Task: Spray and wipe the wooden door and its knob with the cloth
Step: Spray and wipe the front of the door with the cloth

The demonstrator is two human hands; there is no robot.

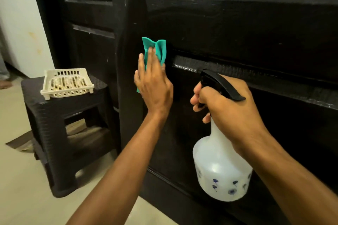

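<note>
The dark wooden door (237, 29) fills the right and centre of the view, with raised panels and a ledge. My left hand (152, 82) presses a green cloth (155, 49) flat against the door's left stile with straight fingers. My right hand (225, 104) grips the neck of a white spray bottle (219, 168) with a black trigger head, its nozzle close to the door panel. Small blue flowers decorate the bottle's lower body. No knob shows in this view.
A dark plastic stool (62, 133) stands on the pale floor left of the door, with a cream perforated basket (66, 84) on top. A mat (20, 142) lies beneath the stool. A white wall (20, 23) rises at the far left.
</note>
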